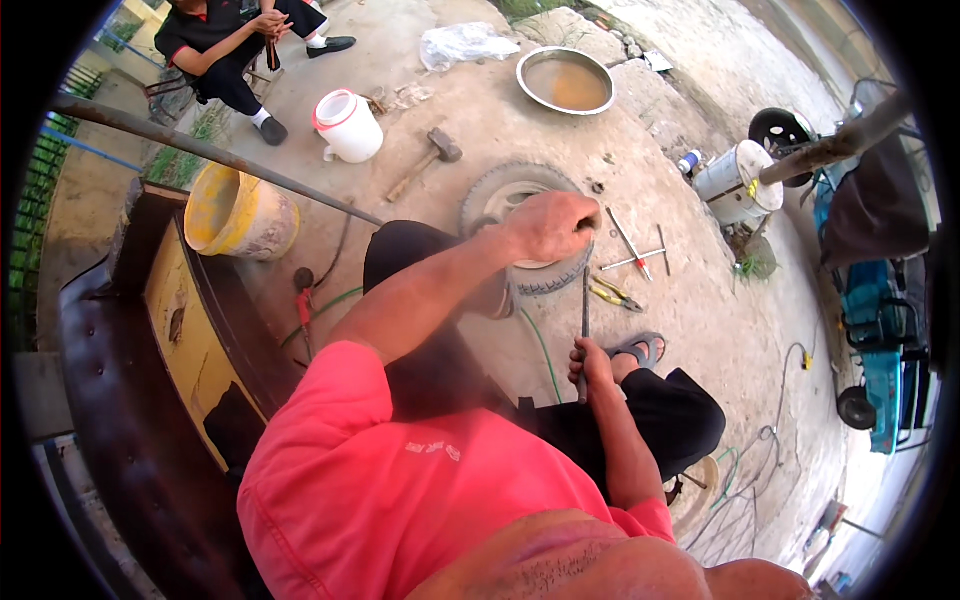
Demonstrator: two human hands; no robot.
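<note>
A wheel with a black tyre [487,186] lies on the concrete in front of me. Over it is my left hand [550,228], its fingers curled closed; what they hold, if anything, is hidden. My right hand [592,365] is wrapped round the lower part of a long metal bar [586,312], which stands roughly upright in the picture, its far end close to my left hand. Just right of the wheel lie yellow-handled pliers [614,294] and a cross-shaped wrench [634,256]. Beyond the wheel rests a hammer [428,162] with a wooden handle.
A basin of brownish water [567,82], a white bucket [350,128] and a yellow-stained bucket [240,215] stand around. A dark padded seat [120,400] is at left. A seated person [225,45] is far left. A pole in a white drum [738,185] and a blue vehicle [872,375] are at right.
</note>
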